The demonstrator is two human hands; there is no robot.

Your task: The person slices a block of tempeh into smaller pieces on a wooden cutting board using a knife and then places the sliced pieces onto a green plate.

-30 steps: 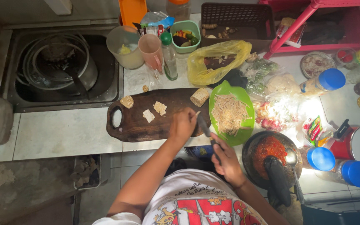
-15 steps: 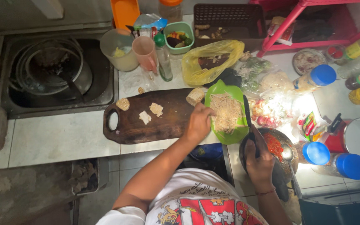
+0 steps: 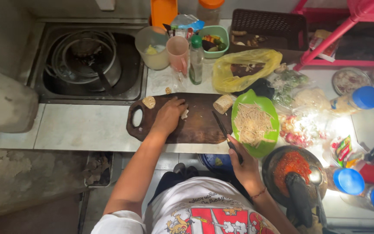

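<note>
Left hand now sits mid cutting board, moved off its right end; right hand back from the mortar, gripping knife at board's right edge.

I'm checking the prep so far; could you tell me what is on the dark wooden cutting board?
The left hand covers pale pieces on the cutting board; what lies beneath it is hidden. Two pale chunks sit near its far edge.

On the surface, the cutting board lies right of the sink, left of the plate; the mortar sits nearer.
</note>
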